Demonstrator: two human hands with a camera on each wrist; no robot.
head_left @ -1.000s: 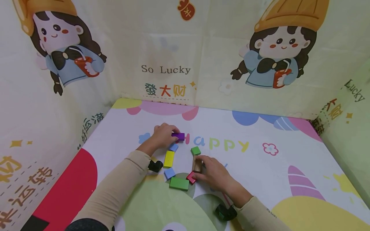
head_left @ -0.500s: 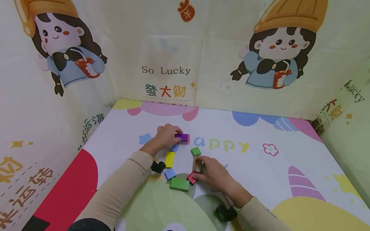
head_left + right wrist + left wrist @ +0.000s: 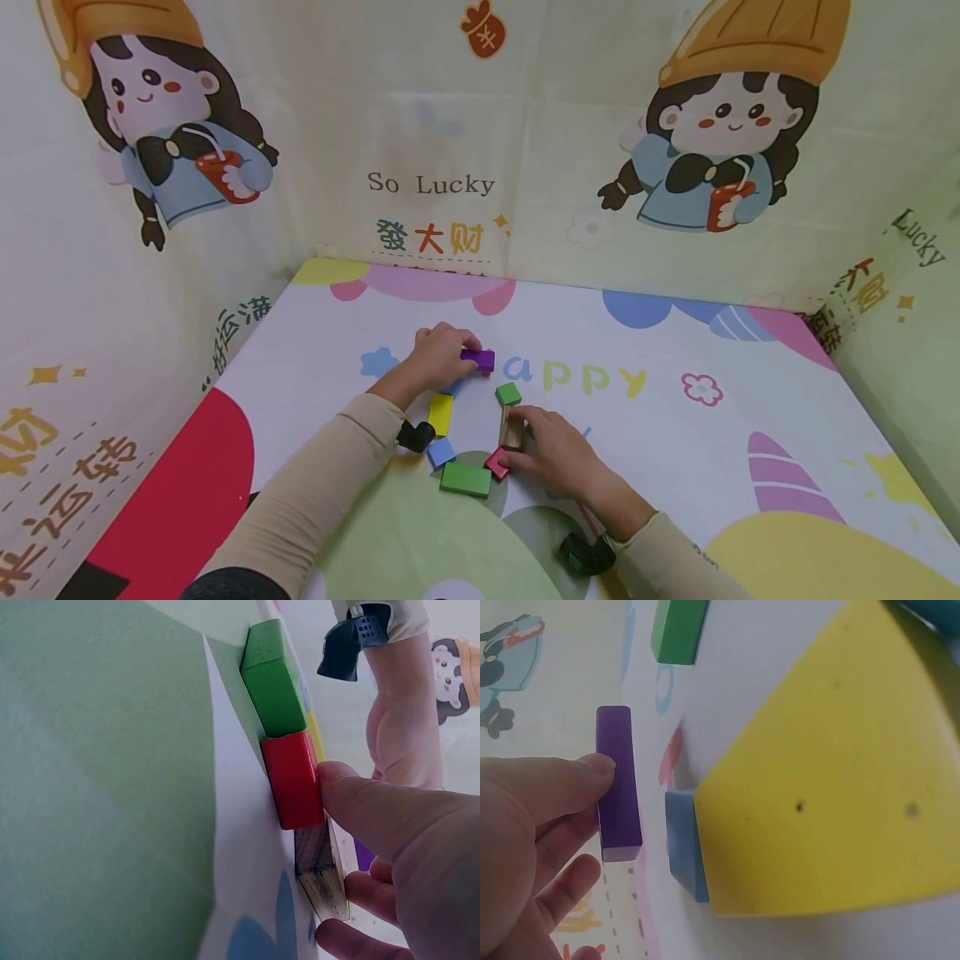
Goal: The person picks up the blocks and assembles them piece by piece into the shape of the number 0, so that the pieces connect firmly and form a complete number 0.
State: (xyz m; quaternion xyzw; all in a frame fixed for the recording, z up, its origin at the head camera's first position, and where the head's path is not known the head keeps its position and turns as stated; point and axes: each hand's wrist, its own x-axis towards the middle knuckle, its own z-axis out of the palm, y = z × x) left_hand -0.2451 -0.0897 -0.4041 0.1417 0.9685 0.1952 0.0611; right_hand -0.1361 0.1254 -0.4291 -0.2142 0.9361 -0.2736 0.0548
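Observation:
Between its thumb and fingers, my left hand pinches a purple block, held at the far end of a ring of toy blocks. Just below that hand is a blue block, partly covered in the head view, then a yellow block and another blue block. A long green block lies nearest me. On the ring's right side, my right hand rests its thumb against a red block and its fingers along a brown wooden block. Beyond it sits a small green block.
Printed cartoon paper covers the table, with "appy" lettering right of the purple block. Pale printed sheets stand as walls at the back and sides. Black wrist cameras sit near both cuffs.
My left hand has carried the purple block a little to the right, toward the small green block, covering more of the far blue block. My right hand has stayed in place.

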